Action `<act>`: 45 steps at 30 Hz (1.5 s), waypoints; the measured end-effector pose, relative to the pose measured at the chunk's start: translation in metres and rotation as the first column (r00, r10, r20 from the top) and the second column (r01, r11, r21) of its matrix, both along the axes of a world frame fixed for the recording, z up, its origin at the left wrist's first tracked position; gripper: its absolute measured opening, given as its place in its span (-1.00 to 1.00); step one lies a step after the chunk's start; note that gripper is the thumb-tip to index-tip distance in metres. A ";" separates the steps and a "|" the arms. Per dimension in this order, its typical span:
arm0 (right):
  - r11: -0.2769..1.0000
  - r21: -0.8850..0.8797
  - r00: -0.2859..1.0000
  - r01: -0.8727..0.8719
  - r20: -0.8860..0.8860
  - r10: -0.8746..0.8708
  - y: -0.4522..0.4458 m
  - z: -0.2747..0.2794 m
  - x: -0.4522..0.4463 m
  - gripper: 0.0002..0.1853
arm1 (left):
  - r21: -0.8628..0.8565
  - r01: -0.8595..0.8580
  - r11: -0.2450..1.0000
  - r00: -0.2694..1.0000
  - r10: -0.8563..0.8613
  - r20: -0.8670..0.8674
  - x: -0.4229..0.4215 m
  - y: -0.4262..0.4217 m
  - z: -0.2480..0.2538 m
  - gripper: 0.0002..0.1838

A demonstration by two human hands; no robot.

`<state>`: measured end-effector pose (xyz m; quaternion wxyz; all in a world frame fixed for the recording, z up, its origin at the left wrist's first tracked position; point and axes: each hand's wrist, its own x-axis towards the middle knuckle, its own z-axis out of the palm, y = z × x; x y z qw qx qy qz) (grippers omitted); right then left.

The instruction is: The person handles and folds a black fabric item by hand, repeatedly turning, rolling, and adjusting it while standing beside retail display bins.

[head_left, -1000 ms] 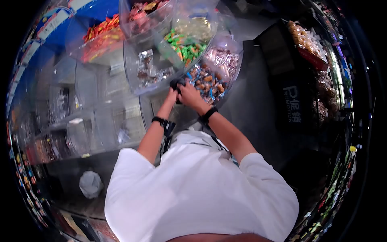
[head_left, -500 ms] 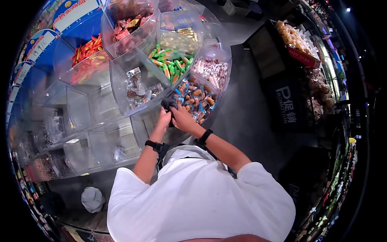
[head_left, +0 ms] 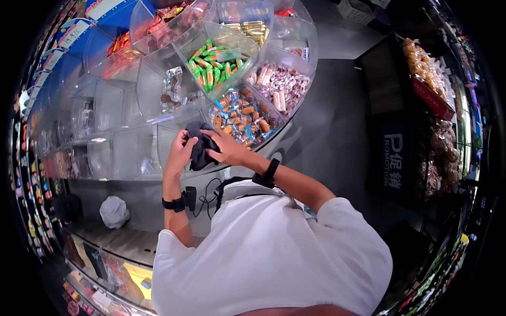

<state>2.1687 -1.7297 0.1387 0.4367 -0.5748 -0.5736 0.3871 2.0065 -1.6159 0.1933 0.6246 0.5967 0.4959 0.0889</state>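
Note:
Both of my hands are on a bunched black cloth (head_left: 198, 150) in front of the clear candy bins. My left hand (head_left: 181, 151) grips its left side with bent fingers. On the right side, my right hand (head_left: 227, 148) has its fingers wrapped round the cloth's edge. Just beyond my right hand is a bin of brown sweets in clear and blue wrappers (head_left: 245, 118). Green-wrapped candies (head_left: 213, 68) lie behind it, and pink and white ones (head_left: 279, 87) to the right. A few silvery packets (head_left: 173, 89) sit in the bin beyond my left hand.
A black promotion stand (head_left: 392, 158) with bagged goods and a red-edged tray (head_left: 432, 97) is on the right. Grey floor (head_left: 332, 110) lies between it and the bins. A whitish bin or bag (head_left: 114, 211) stands on the floor at lower left. Price signs (head_left: 74, 34) line the upper left.
My hands have moved left and nearer my body with the black cloth, and they are further apart. The cloth is more spread out. The view has shifted over the bins.

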 end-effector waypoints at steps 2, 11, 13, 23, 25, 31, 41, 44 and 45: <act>0.997 -0.008 0.997 -0.073 0.004 0.073 -0.022 -0.003 0.024 -0.29 | -0.053 -0.065 0.996 0.990 0.071 0.121 0.012 -0.028 0.005 -0.76; 0.993 -0.070 0.986 0.091 0.148 -0.080 -0.138 -0.038 0.134 -0.40 | 0.095 0.522 0.848 0.839 -0.491 -0.233 0.140 -0.147 -0.034 -0.53; 0.978 -0.118 0.971 0.173 0.184 -0.150 -0.154 -0.049 0.155 -0.39 | 0.166 0.547 0.821 0.830 -0.505 -0.236 0.165 -0.155 -0.051 -0.51; 0.914 -0.148 0.872 0.377 0.391 -0.296 -0.181 -0.105 0.197 -0.13 | 0.525 0.565 0.636 0.825 -0.445 -0.348 0.227 -0.159 -0.075 -0.54; 0.918 -0.220 0.904 0.331 0.352 -0.242 -0.174 -0.104 0.200 -0.22 | 0.596 0.631 0.496 0.746 -0.598 -0.292 0.235 -0.157 -0.077 -0.47; 0.912 -0.279 0.793 0.299 0.604 -0.075 -0.164 -0.125 0.244 -0.65 | 0.643 0.709 0.289 0.592 -0.739 -0.320 0.265 -0.148 -0.135 -0.23; 0.918 -0.203 0.767 0.340 0.625 -0.146 -0.115 -0.085 0.325 -0.16 | 0.510 0.733 0.450 0.659 -0.656 -0.368 0.333 -0.124 -0.155 -0.18; 0.964 -0.097 0.825 0.249 0.543 -0.158 -0.097 -0.095 0.344 -0.31 | 0.567 0.686 0.455 0.719 -0.542 -0.435 0.345 -0.116 -0.148 -0.22; 0.984 -0.023 0.849 0.176 0.509 -0.140 -0.091 -0.095 0.352 -0.38 | 0.588 0.696 0.412 0.713 -0.498 -0.494 0.351 -0.113 -0.137 -0.24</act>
